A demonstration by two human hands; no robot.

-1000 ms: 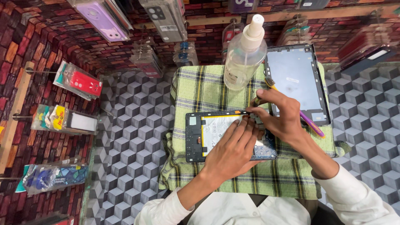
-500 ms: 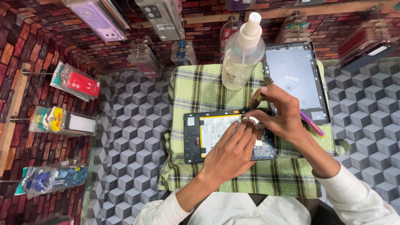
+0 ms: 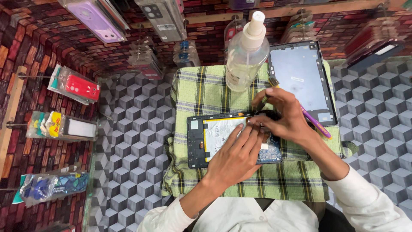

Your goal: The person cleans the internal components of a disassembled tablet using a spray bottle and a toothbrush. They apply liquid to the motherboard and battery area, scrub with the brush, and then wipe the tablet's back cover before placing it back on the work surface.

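An opened tablet point(image 3: 206, 141) lies on a green checked cloth point(image 3: 206, 90), its white battery and blue circuit board exposed. My left hand point(image 3: 236, 157) rests flat on the tablet's right half, fingers spread over the battery. My right hand point(image 3: 285, 116) hovers at the tablet's upper right corner, fingertips pinched together on a small part there; what it grips is too small to tell. The two hands touch at the fingertips.
A clear spray bottle point(image 3: 246, 51) stands on the cloth behind the tablet. A detached tablet back cover point(image 3: 300, 77) lies at the right, with a pink tool point(image 3: 315, 122) beside it. Packaged phone cases point(image 3: 75, 86) hang on the brick-pattern wall at left and above.
Both hands stay over the tablet's upper right corner. The right hand's fingers have shifted slightly and pinched closer together.
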